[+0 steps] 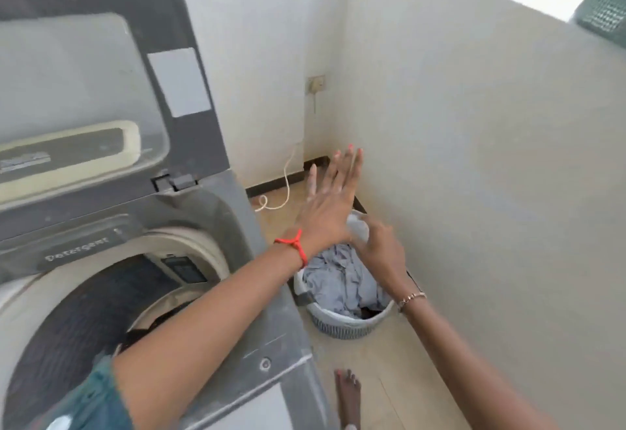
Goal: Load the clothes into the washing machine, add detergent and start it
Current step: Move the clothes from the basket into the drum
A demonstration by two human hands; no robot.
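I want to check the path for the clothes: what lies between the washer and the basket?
Nothing, in the head view: the basket stands right against the washer's side. Only the left forearm crosses above.

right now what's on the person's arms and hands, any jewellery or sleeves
The left hand has a red thread knotted at its wrist and a teal sleeve by the elbow. The right hand has a thin metal bracelet at its wrist. The left fingernails are painted pink.

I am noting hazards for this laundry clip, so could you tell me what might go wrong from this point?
The laundry basket sits low on the floor beside the washing machine, so lifted clothes could drag or drop. The loose cord lies near the bare foot, a possible snag. The raised lid might get bumped.
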